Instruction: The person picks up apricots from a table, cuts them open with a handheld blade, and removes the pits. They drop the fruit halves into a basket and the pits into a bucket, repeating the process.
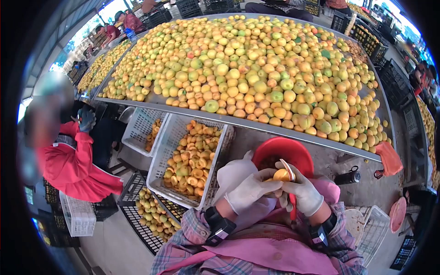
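My left hand [252, 189], in a whitish glove, has its fingers closed round a yellow-orange apricot [281, 175]. My gloved right hand [302, 190] is closed on a slim red-handled cutting tool [292, 201]. The tool's pale metal end lies against the apricot, and its handle points down towards my lap. Both hands meet over my lap, just in front of a red bucket [300, 158], whose dark contents are partly hidden. To the left, a white crate [156, 176] holds opened apricot halves.
A metal-edged table [256, 126] piled with whole apricots stretches ahead. Black crates [133, 215] with apricots stand at lower left. A co-worker in a red jacket [87, 169] sits at left. A black flask [348, 177] and orange bag [388, 158] are at right.
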Action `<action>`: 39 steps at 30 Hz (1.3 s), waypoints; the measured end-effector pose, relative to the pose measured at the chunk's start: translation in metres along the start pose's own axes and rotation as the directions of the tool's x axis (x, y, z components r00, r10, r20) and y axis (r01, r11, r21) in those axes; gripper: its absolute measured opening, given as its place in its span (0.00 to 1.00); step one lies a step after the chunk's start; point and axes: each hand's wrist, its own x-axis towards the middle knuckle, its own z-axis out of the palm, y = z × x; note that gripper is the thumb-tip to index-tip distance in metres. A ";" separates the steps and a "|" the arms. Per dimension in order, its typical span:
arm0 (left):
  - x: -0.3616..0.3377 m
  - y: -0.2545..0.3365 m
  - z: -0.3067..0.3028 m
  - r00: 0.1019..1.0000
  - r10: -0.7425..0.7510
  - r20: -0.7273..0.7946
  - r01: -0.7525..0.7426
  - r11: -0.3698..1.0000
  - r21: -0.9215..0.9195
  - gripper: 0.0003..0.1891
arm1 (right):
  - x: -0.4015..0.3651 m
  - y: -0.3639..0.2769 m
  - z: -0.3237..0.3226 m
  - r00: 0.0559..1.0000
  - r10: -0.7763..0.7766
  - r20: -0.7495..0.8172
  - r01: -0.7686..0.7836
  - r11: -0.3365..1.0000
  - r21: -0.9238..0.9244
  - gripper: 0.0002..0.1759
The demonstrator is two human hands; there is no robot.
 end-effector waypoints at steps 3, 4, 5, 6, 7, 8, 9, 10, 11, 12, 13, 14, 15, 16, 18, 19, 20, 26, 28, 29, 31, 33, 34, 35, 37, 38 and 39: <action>-0.005 0.009 -0.004 0.997 -0.072 0.020 0.071 0.997 0.039 0.15 | 0.001 0.000 0.003 0.998 -0.023 0.061 0.021 0.999 0.033 0.37; -0.006 0.007 -0.008 0.998 -0.067 0.008 0.067 0.997 0.033 0.15 | 0.003 0.002 0.005 0.997 -0.015 0.073 0.013 0.999 0.029 0.37; -0.006 0.003 -0.013 0.997 -0.071 0.018 0.068 0.991 0.115 0.14 | 0.006 0.004 0.007 0.995 -0.018 0.100 0.015 1.000 0.028 0.38; -0.007 0.002 -0.017 0.997 -0.076 0.028 0.069 0.978 0.197 0.13 | 0.008 0.006 0.010 0.992 -0.022 0.127 0.019 0.999 0.027 0.38; -0.010 0.003 -0.019 0.997 -0.072 0.017 0.068 0.979 0.194 0.13 | 0.010 0.007 0.014 0.990 -0.017 0.138 0.014 1.000 0.025 0.38; -0.013 0.004 -0.020 1.000 0.006 -0.007 -0.004 0.957 0.291 0.13 | 0.010 0.007 0.018 0.992 0.003 0.130 -0.007 1.000 0.031 0.38; -0.016 0.005 -0.021 0.996 0.085 -0.023 -0.070 0.919 0.387 0.13 | 0.011 0.009 0.022 0.993 0.023 0.120 -0.027 0.999 0.036 0.38; -0.017 -0.001 -0.028 0.996 0.087 -0.031 -0.069 0.920 0.385 0.13 | 0.013 0.012 0.023 0.992 0.028 0.126 -0.032 0.999 0.035 0.38; -0.016 -0.014 -0.041 0.969 0.206 -0.138 -0.167 0.953 0.251 0.13 | 0.016 0.017 0.022 0.989 0.008 0.147 -0.022 0.995 0.093 0.37; -0.018 -0.020 -0.049 0.917 0.303 -0.258 -0.280 0.952 0.126 0.14 | 0.018 0.021 0.020 0.986 -0.012 0.166 -0.013 0.988 0.151 0.36; -0.027 -0.014 -0.050 0.905 0.265 -0.332 -0.296 0.954 -0.044 0.15 | 0.018 0.025 0.019 0.986 -0.010 0.169 -0.016 0.988 0.150 0.36; -0.039 -0.006 -0.061 0.888 0.216 -0.406 -0.229 0.973 0.016 0.15 | 0.017 0.029 0.017 0.990 -0.003 0.138 -0.028 0.975 0.221 0.34; -0.054 0.002 -0.075 0.860 0.171 -0.481 -0.157 0.985 0.070 0.14 | 0.015 0.035 0.014 0.994 0.007 0.108 -0.038 0.956 0.290 0.32; -0.065 0.002 -0.088 0.798 0.227 -0.558 -0.136 0.970 0.201 0.16 | 0.015 0.047 0.002 0.985 0.052 0.162 -0.098 0.951 0.293 0.27; -0.080 -0.009 -0.133 0.691 0.264 -0.673 -0.014 0.935 0.353 0.17 | 0.009 0.071 -0.005 0.988 0.069 0.136 -0.106 0.952 0.289 0.23; -0.087 -0.022 -0.163 0.649 0.241 -0.722 0.071 0.925 0.373 0.16 | 0.007 0.077 -0.006 0.991 0.084 0.105 -0.111 0.953 0.283 0.22; -0.097 -0.029 -0.182 0.623 0.184 -0.760 0.212 0.896 0.391 0.16 | 0.002 0.076 -0.006 0.985 0.084 0.149 -0.123 0.951 0.284 0.24; -0.125 -0.085 -0.241 0.571 -0.080 -0.817 -0.057 0.989 -0.136 0.14 | -0.011 0.095 -0.017 0.941 0.036 0.338 -0.199 0.864 0.463 0.25; -0.113 -0.072 -0.215 0.570 -0.117 -0.814 -0.302 0.891 -0.339 0.16 | -0.012 0.093 -0.017 0.944 0.056 0.325 -0.224 0.832 0.507 0.23; -0.109 -0.065 -0.206 0.575 -0.116 -0.810 -0.301 0.890 -0.341 0.16 | -0.011 0.090 -0.017 0.945 0.074 0.319 -0.248 0.799 0.547 0.22; -0.098 -0.048 -0.186 0.760 0.024 -0.650 -0.298 0.901 -0.315 0.21 | -0.010 0.066 -0.014 0.971 0.041 0.234 -0.159 0.844 0.512 0.21; -0.082 -0.025 -0.152 0.807 0.157 -0.569 -0.342 0.910 -0.234 0.27 | -0.003 0.045 -0.014 0.998 -0.050 0.037 0.027 0.882 0.470 0.22; -0.071 -0.015 -0.134 0.829 0.165 -0.534 -0.353 0.895 -0.272 0.28 | -0.004 0.030 -0.011 0.986 -0.158 -0.051 0.166 0.909 0.382 0.22; -0.059 -0.007 -0.117 0.851 0.174 -0.495 -0.361 0.879 -0.312 0.29 | -0.006 0.013 -0.007 0.954 -0.271 -0.131 0.298 0.914 0.277 0.21; -0.036 0.003 -0.086 0.913 0.197 -0.357 -0.342 0.847 -0.407 0.29 | -0.008 -0.014 0.004 0.867 -0.436 -0.242 0.487 0.846 0.217 0.21; -0.025 0.007 -0.070 0.926 0.185 -0.328 -0.320 0.847 -0.425 0.29 | -0.010 -0.024 0.010 0.824 -0.498 -0.272 0.556 0.804 0.213 0.21; -0.014 0.008 -0.052 0.938 0.173 -0.300 -0.297 0.846 -0.443 0.28 | -0.011 -0.031 0.014 0.775 -0.556 -0.300 0.621 0.756 0.204 0.21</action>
